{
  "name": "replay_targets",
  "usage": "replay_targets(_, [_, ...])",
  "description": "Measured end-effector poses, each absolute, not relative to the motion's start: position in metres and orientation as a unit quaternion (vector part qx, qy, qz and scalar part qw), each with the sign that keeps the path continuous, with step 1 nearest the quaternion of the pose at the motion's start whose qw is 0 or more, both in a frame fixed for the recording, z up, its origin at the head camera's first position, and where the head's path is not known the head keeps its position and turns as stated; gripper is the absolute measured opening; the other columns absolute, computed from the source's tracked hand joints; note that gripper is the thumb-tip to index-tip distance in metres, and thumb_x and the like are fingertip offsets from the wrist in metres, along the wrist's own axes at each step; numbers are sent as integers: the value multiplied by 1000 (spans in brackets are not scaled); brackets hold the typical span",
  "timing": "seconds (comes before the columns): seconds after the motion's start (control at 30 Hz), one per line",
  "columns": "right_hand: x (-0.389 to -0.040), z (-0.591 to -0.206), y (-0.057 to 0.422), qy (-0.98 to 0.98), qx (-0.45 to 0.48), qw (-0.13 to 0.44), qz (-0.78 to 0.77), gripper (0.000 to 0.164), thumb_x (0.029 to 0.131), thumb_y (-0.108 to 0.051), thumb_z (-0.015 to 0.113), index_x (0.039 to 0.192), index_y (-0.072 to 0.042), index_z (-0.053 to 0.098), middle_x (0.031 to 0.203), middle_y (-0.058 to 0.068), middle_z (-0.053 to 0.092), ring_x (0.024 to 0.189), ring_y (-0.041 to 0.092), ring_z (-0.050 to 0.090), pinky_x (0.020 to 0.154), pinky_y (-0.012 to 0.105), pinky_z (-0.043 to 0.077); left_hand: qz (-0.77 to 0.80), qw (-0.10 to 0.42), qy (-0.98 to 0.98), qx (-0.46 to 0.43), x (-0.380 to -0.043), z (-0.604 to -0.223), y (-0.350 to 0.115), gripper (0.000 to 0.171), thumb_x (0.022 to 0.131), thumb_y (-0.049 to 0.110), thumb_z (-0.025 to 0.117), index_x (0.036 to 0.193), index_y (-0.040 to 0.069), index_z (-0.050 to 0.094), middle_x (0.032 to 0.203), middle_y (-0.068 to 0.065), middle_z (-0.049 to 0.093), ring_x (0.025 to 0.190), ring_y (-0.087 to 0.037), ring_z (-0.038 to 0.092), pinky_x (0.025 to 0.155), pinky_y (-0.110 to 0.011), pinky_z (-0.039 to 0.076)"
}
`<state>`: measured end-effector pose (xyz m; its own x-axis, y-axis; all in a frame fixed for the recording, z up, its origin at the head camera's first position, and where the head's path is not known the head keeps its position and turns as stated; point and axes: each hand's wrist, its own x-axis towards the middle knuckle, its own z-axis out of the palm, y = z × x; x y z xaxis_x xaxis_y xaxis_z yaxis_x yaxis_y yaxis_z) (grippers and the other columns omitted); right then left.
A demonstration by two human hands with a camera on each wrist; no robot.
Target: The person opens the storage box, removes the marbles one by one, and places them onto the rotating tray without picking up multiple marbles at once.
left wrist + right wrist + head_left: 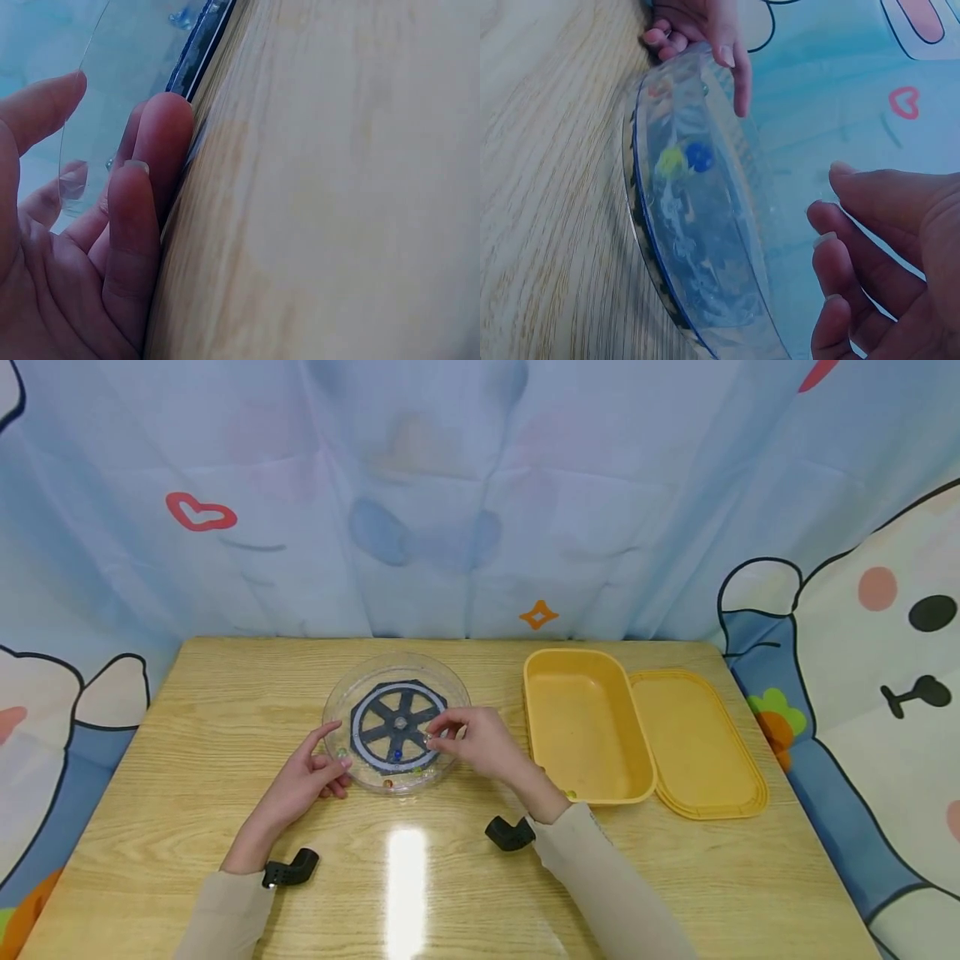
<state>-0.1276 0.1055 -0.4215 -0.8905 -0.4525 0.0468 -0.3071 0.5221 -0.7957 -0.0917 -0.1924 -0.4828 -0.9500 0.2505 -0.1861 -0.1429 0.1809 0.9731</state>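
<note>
A clear round dish point(335, 710) with a dark spoked wheel pattern at its base stands on the table. Inside lie a blue marble point(397, 755), a green marble point(342, 753), an orange-red marble point(387, 784) and a yellowish marble point(417, 769). My left hand point(311, 772) holds the dish's near left rim, thumb and index finger over the edge, the other fingers curled outside. Over the dish's right side, my right hand point(480, 742) pinches a small shiny marble point(427, 740) between thumb and fingertips; the right wrist view barely shows it.
To the right stands a yellow plastic box point(588, 727), with its flat yellow lid point(705, 743) beside it. A yellow marble point(571, 794) shows at the box's near edge, by my right wrist. A patterned blue curtain point(450, 527) hangs behind the wooden table point(247, 693).
</note>
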Motion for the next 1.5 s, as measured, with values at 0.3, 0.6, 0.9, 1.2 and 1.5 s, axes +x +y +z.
replay_targets(0.3, [-133,-414,115,869,-227,84,-433,19,91,-13,74,109,-6,75,95,0,71,77,18,61,56,28,46,644,152,749,36,-93,-483,-192,68,101,17,61,157,14,24,86,-18,69,69,-23,68,63,-31,55])
replay_targets(0.6, [-139,-394,139,886,-201,55,-415,17,90,-15,76,107,-13,76,97,-5,72,80,16,60,65,32,49,645,153,748,36,-93,-483,-193,67,101,17,61,157,16,25,86,-19,69,69,-23,68,64,-32,55])
replay_targets(0.9, [-151,-379,185,899,-196,46,-388,16,91,-13,75,106,-11,76,95,-2,71,80,17,61,66,33,50,650,154,743,38,-93,-484,-194,66,102,16,60,157,15,24,87,-20,68,69,-23,67,64,-32,55])
replay_targets(1.2, [-174,-388,241,900,-208,90,-373,19,90,-7,75,108,-2,74,101,6,72,87,21,61,75,36,50,650,152,743,45,-94,-485,-193,67,102,15,59,158,13,22,85,-19,68,68,-22,68,64,-33,56])
replay_targets(1.5, [-183,-408,264,867,-214,253,-374,14,86,-5,77,97,2,74,87,6,73,79,20,67,73,29,52,654,157,739,42,-94,-488,-194,66,102,15,59,158,14,23,86,-20,68,69,-23,67,64,-33,56])
